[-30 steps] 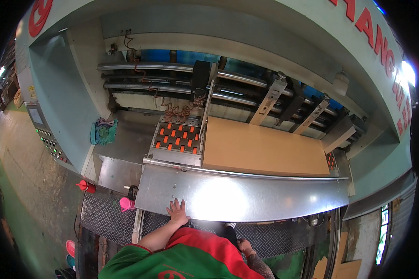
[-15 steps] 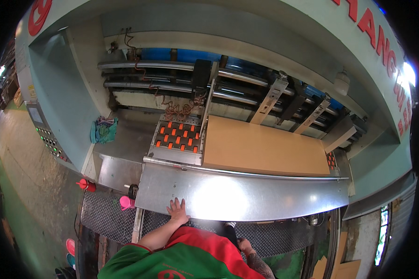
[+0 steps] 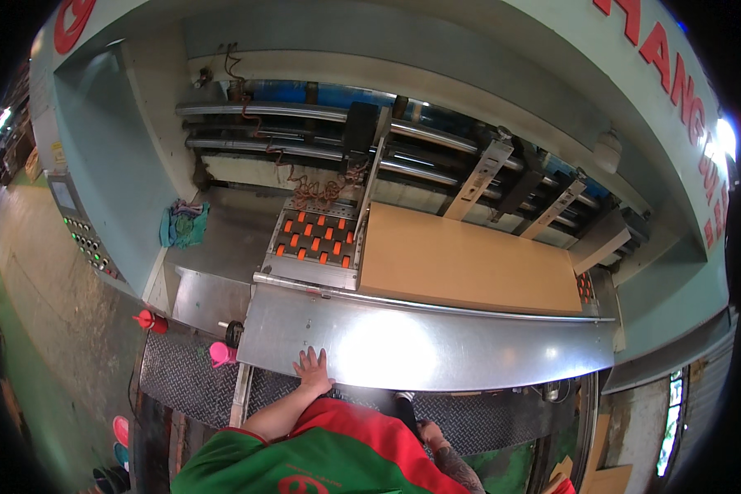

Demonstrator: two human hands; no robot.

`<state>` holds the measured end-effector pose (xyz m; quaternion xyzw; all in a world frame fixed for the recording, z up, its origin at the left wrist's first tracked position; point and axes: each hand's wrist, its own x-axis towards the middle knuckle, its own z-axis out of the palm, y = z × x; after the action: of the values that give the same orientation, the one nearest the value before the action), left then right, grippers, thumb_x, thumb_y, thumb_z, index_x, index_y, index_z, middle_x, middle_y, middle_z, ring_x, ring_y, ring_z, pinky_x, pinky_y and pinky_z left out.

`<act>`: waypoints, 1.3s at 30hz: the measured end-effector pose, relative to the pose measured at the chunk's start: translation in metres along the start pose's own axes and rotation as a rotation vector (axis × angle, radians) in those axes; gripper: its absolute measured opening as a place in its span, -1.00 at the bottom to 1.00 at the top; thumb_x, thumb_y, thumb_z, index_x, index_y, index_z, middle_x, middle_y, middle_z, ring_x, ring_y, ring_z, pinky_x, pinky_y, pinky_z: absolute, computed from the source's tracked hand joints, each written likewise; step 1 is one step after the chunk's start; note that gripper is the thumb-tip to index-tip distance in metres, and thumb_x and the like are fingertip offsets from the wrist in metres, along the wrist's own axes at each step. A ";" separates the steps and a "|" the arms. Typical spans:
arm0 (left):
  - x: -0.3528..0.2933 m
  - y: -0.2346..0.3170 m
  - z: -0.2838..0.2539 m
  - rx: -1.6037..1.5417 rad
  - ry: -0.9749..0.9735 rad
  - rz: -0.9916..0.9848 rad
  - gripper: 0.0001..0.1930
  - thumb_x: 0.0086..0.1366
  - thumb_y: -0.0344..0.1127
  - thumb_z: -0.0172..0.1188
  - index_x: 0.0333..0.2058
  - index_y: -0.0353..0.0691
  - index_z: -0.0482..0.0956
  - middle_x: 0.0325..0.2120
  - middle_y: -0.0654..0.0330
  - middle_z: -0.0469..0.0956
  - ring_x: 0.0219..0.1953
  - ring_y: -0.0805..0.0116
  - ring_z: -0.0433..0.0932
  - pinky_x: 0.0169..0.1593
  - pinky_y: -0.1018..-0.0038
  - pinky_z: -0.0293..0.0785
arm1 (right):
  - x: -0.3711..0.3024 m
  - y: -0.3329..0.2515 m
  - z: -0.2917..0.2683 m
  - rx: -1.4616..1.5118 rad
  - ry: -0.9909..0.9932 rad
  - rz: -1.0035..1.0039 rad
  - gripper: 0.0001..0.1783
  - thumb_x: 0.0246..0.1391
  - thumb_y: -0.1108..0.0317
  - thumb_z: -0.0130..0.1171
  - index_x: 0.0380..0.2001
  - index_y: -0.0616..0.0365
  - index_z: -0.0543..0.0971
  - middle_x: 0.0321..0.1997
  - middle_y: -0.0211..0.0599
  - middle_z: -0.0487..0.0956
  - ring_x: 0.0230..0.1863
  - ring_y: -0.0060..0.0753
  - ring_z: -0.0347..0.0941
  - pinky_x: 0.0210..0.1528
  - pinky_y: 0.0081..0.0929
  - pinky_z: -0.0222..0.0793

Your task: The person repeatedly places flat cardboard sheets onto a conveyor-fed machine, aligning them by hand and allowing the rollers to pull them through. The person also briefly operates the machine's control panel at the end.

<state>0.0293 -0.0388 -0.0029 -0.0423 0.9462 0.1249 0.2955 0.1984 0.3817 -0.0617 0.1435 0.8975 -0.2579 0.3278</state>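
Note:
My left hand (image 3: 314, 373) lies flat with fingers spread on the near edge of a sloping metal plate (image 3: 502, 350), holding nothing. My right hand (image 3: 431, 433) hangs low beside my dark-clad leg, below the plate's edge. Its fingers look curled, and whatever may be in them is hidden. Beyond the plate, brown cardboard sheets (image 3: 469, 262) lie flat in the machine's feed bed, apart from both hands. A metal guide with orange rollers (image 3: 314, 239) sits left of the cardboard.
Metal bars (image 3: 263, 110) and upright stops (image 3: 479, 177) stand behind the cardboard. A button panel (image 3: 89, 245) is on the left wall, near a teal rag (image 3: 184, 225). A red container (image 3: 151, 321) and a pink cup (image 3: 221, 354) stand left. Textured metal flooring (image 3: 181, 379) runs below.
Both hands keep nearly the same place and pose. The view has shifted slightly. A small red patch has come in at the lower right edge, too little of it to name.

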 end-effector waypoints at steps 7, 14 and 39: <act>-0.002 0.001 -0.004 -0.013 0.019 -0.001 0.21 0.21 0.15 0.42 0.58 -0.07 -0.23 0.57 -0.19 -0.36 0.57 -0.42 -0.37 0.44 -0.50 -0.22 | 0.021 0.027 0.018 -0.087 -0.013 -0.053 -0.50 0.30 -0.01 0.01 0.04 0.11 0.68 0.04 0.12 0.69 0.15 0.26 0.57 0.21 0.00 0.48; 0.001 -0.002 0.003 -0.036 0.065 0.017 0.22 0.16 0.14 0.48 0.57 -0.07 -0.17 0.55 -0.21 -0.30 0.56 -0.43 -0.33 0.42 -0.53 -0.21 | 0.001 0.001 0.000 -0.042 -0.004 -0.039 -0.48 0.31 -0.01 -0.02 0.04 0.11 0.68 0.07 0.12 0.68 0.18 0.26 0.55 0.23 -0.01 0.47; -0.002 0.002 -0.004 -0.030 0.007 0.000 0.20 0.21 0.14 0.44 0.57 -0.09 -0.21 0.56 -0.19 -0.35 0.57 -0.41 -0.36 0.45 -0.48 -0.23 | -0.015 -0.021 -0.010 0.017 0.029 0.041 -0.51 0.35 0.01 0.00 0.02 0.16 0.69 0.09 0.14 0.67 0.20 0.25 0.54 0.25 -0.01 0.45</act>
<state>0.0287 -0.0382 0.0022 -0.0474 0.9452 0.1390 0.2914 0.1954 0.3684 -0.0370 0.1682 0.8968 -0.2567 0.3187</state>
